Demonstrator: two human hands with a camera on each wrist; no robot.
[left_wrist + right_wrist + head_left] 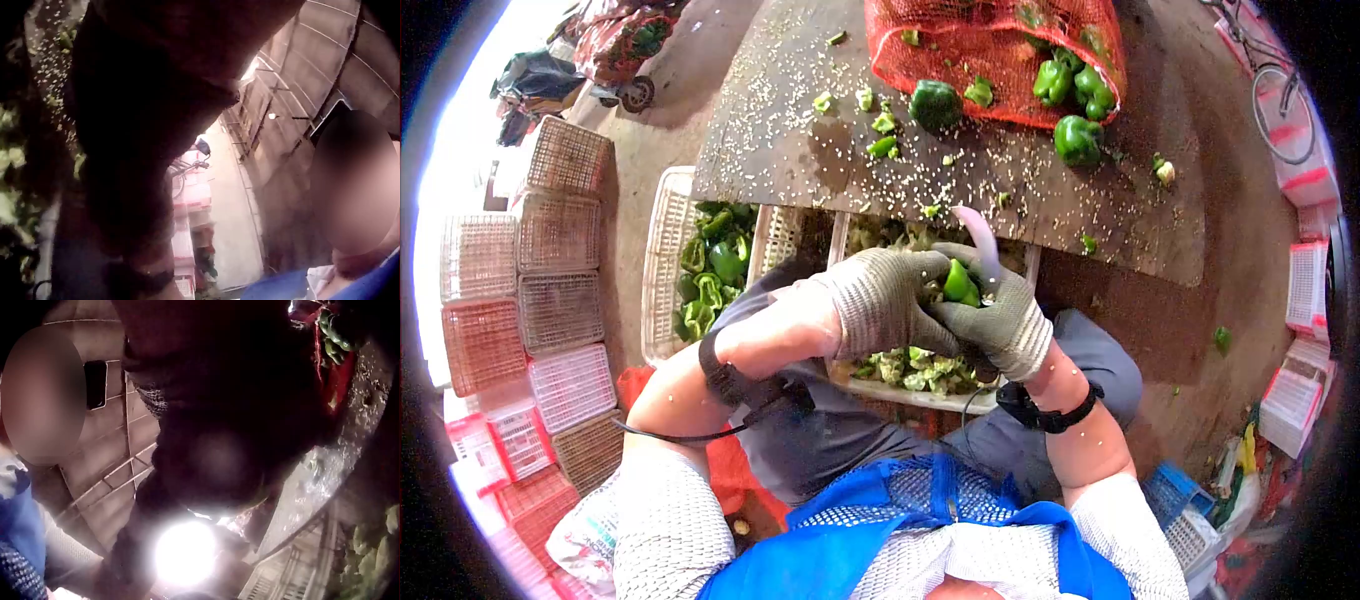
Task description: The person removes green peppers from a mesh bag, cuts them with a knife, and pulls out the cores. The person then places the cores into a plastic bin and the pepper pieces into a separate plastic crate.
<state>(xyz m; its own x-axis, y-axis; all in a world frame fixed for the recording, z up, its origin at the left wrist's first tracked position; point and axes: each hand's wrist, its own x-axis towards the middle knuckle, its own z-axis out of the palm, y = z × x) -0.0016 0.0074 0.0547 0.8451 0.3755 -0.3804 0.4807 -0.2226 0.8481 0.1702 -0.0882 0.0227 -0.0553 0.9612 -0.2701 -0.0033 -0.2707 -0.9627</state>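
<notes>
Two gloved hands meet above a crate of pepper scraps in the head view. The left hand (892,300) curls its fingers at the left side of a green pepper (960,284) and grips it. On the other side, the right hand (1002,322) holds a knife, its curved blade (980,240) blurred and pointing up toward the board; its handle is hidden in the glove. The right thumb lies close beneath the pepper. Both wrist views show the hands only as dark shapes, with the pepper and knife not discernible.
A seed-strewn board (800,150) lies ahead, bearing whole peppers and a red mesh sack (1000,60). Below its edge stand a crate (662,260) of cut peppers and a scrap crate (920,399). Crates are stacked at left.
</notes>
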